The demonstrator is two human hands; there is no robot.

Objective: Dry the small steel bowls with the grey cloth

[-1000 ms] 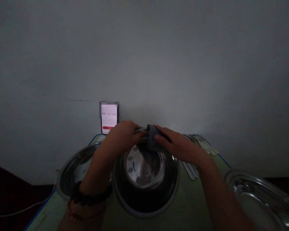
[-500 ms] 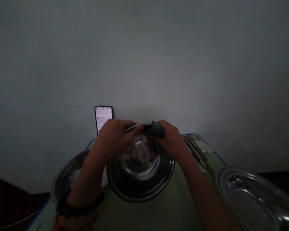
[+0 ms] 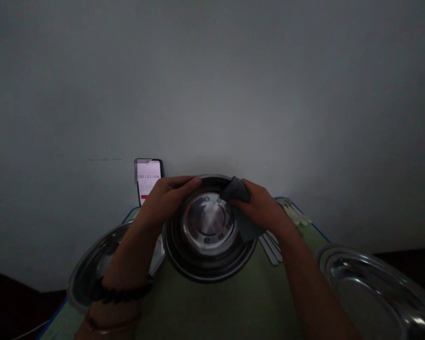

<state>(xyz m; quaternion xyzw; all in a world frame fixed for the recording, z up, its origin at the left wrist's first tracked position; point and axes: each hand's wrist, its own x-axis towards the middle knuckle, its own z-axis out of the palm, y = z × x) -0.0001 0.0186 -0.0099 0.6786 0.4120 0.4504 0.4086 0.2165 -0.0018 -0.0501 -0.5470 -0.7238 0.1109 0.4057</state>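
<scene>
A round shiny metal bowl (image 3: 209,219) is tilted in front of me, its raised base facing my eyes. My left hand (image 3: 170,198) grips its upper left rim, thumb lying on the near face and fingers behind. At the upper right of the bowl, my right hand (image 3: 257,203) is closed on a dark grey-green cloth (image 3: 248,226). That cloth lies against the bowl's rim and outer side, and part of it hangs down below the hand. The right fingertips are partly hidden behind the cloth.
A phone (image 3: 149,182) showing a running timer leans on the wall. Large metal basins or trays stand at the left (image 3: 81,274) and right (image 3: 361,302) of the green table (image 3: 219,311). Several utensils (image 3: 292,212) with pale handles lie behind my right arm.
The bowl has tipped so its base faces me more squarely. My right hand has shifted slightly right and down, and more of the cloth now hangs in view.
</scene>
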